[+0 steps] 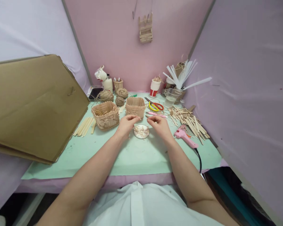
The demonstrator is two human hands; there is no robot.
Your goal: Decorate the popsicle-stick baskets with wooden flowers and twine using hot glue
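Note:
My left hand (128, 123) is closed in a pinch just in front of a square wooden basket (135, 107). Opposite it, my right hand (158, 124) pinches too, thumb and finger pressed together. Whatever is between the fingertips is too small to make out, and a narrow gap separates the hands. Below and between them lies a round shallow dish (141, 131) with small pale pieces in it. A second basket (106, 115), with thin strips inside, stands left of my left hand. A pink glue gun (185, 137) rests to the right of my right wrist.
Wooden sticks (191, 121) are heaped at the right, with scissors (154, 105) behind my right hand. Flat sticks (83, 126) lie left, near a large cardboard sheet (35, 106). Twine balls (105, 95), a paper cup (155, 87) and a plastic cup (170, 98) stand at the back.

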